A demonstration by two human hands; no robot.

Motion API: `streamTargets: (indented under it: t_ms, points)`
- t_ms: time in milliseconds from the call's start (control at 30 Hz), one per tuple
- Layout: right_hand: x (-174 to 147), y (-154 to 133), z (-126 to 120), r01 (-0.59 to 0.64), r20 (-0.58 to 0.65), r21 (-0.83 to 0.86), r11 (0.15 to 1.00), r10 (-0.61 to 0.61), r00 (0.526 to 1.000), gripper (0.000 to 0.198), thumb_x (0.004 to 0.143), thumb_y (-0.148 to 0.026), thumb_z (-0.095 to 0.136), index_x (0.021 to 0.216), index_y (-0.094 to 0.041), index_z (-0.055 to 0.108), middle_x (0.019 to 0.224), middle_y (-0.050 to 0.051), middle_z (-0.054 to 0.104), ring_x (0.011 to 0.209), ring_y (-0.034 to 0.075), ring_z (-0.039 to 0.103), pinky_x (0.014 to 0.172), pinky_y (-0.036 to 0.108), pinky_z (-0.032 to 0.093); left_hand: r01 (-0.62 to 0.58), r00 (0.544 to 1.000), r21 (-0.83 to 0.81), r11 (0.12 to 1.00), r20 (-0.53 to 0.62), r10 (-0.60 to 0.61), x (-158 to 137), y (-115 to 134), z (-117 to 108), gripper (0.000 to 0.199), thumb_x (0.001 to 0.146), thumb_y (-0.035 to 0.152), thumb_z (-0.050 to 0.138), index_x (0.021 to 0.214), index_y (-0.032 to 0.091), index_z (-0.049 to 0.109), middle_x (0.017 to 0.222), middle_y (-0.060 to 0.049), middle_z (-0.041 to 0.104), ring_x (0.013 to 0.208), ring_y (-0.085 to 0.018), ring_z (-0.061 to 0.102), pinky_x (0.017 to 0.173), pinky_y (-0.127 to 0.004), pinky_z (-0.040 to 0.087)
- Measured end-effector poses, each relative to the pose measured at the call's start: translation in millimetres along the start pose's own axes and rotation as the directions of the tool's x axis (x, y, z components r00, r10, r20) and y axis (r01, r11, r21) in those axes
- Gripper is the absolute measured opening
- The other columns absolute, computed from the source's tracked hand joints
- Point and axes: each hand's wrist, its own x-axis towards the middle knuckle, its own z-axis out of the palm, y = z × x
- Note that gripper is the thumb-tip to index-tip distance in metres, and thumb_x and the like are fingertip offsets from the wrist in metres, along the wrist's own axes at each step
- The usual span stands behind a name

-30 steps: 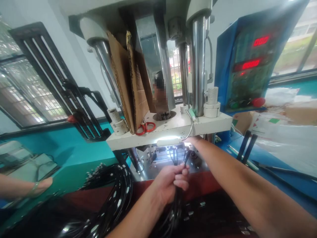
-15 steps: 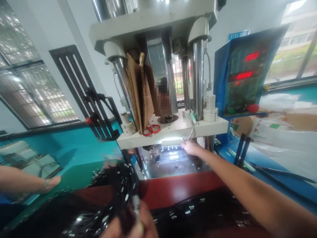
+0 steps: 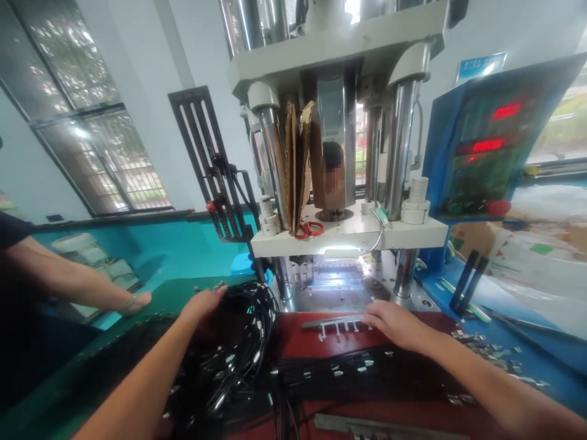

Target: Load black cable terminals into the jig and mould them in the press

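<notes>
Nearest me, a row of black cables (image 3: 348, 373) lay across the red bench (image 3: 298, 342). My left hand (image 3: 202, 304) rested flat, fingers spread, on a coiled cable bundle (image 3: 238, 342), gripping nothing. My right hand (image 3: 389, 321) touched a white comb-like strip (image 3: 337, 324), its grip unclear. Beyond, the lit press bed (image 3: 334, 284) sat empty; loading seemed undone.
</notes>
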Motion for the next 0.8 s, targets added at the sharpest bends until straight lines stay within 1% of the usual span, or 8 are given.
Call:
streamTargets:
  t_ms: [133, 233, 333, 400, 500, 600, 667, 800]
  points:
    - [6, -1, -5, 0.051, 0.024, -0.138, 0.989, -0.049, 0.999, 0.040, 0.092, -0.044, 0.041, 0.073, -0.019, 0.065, 0.080, 0.007, 0.061, 0.075, 0.023, 0.059, 0.066, 0.032, 0.037, -0.058, 0.996, 0.086, 0.995, -0.067, 0.064, -21, 15, -4, 0.051, 0.086, 0.051, 0.035, 0.073, 0.010, 0.063, 0.076, -0.023, 0.065, 0.084, -0.039, 0.062, 0.074, -0.049, 0.044]
    - [12, -3, -7, 0.074, 0.040, -0.211, 0.975, -0.067, 0.997, 0.035, 0.091, -0.041, 0.046, 0.074, -0.020, 0.068, 0.081, 0.007, 0.061, 0.078, 0.025, 0.058, 0.069, 0.034, 0.036, -0.352, 0.930, 0.082, 0.933, -0.086, 0.358, -52, 46, -6, 0.045, 0.092, 0.046, 0.027, 0.100, 0.018, 0.062, 0.112, -0.015, 0.062, 0.112, -0.028, 0.053, 0.098, -0.040, 0.036]
    - [15, -4, -7, 0.079, 0.059, -0.245, 0.966, -0.066, 0.996, 0.032, 0.090, -0.041, 0.049, 0.077, -0.021, 0.070, 0.084, 0.007, 0.061, 0.079, 0.023, 0.058, 0.070, 0.032, 0.036, -0.767, 0.639, -0.044, 0.641, 0.044, 0.768, -71, 69, 7, 0.036, 0.092, 0.040, 0.036, 0.114, 0.026, 0.060, 0.127, -0.004, 0.057, 0.121, -0.020, 0.045, 0.109, -0.035, 0.024]
    - [16, -6, -8, 0.070, 0.066, -0.254, 0.965, -0.055, 0.996, 0.030, 0.090, -0.039, 0.049, 0.080, -0.022, 0.071, 0.085, 0.007, 0.062, 0.080, 0.022, 0.057, 0.070, 0.031, 0.036, -0.822, 0.535, -0.147, 0.550, 0.128, 0.835, -70, 72, 21, 0.033, 0.091, 0.038, 0.040, 0.112, 0.024, 0.063, 0.122, -0.006, 0.061, 0.117, -0.022, 0.049, 0.109, -0.039, 0.025]
    - [17, -8, -9, 0.057, 0.067, -0.262, 0.963, -0.041, 0.997, 0.029, 0.089, -0.039, 0.051, 0.080, -0.022, 0.072, 0.084, 0.006, 0.062, 0.080, 0.021, 0.057, 0.070, 0.030, 0.035, -0.760, 0.610, -0.177, 0.625, 0.138, 0.780, -63, 70, 37, 0.034, 0.089, 0.040, 0.044, 0.106, 0.020, 0.066, 0.115, -0.009, 0.064, 0.112, -0.025, 0.053, 0.104, -0.040, 0.033]
    - [19, -8, -8, 0.063, 0.067, -0.258, 0.964, -0.047, 0.997, 0.027, 0.087, -0.039, 0.054, 0.077, -0.022, 0.072, 0.084, 0.006, 0.062, 0.083, 0.022, 0.057, 0.072, 0.029, 0.035, -0.780, 0.619, -0.132, 0.611, -0.030, 0.784, -81, 72, 36, 0.034, 0.087, 0.040, 0.049, 0.110, 0.020, 0.064, 0.124, -0.011, 0.058, 0.120, -0.027, 0.047, 0.107, -0.043, 0.029]
    - [20, -7, -7, 0.063, 0.061, -0.245, 0.967, -0.050, 0.997, 0.027, 0.088, -0.038, 0.054, 0.077, -0.021, 0.073, 0.084, 0.006, 0.062, 0.084, 0.021, 0.057, 0.073, 0.029, 0.035, -0.801, 0.582, -0.188, 0.568, -0.025, 0.813, -111, 77, 27, 0.029, 0.088, 0.037, 0.049, 0.109, 0.024, 0.063, 0.120, -0.007, 0.059, 0.115, -0.023, 0.049, 0.104, -0.039, 0.033]
    - [21, -6, -10, 0.064, 0.030, -0.185, 0.981, -0.059, 0.998, 0.026, 0.088, -0.035, 0.055, 0.079, -0.019, 0.073, 0.084, 0.008, 0.064, 0.083, 0.022, 0.057, 0.074, 0.030, 0.037, -0.784, 0.420, -0.384, 0.488, 0.251, 0.872, -180, 87, 14, 0.022, 0.088, 0.034, 0.051, 0.106, 0.033, 0.062, 0.104, -0.001, 0.064, 0.096, -0.019, 0.056, 0.086, -0.032, 0.044]
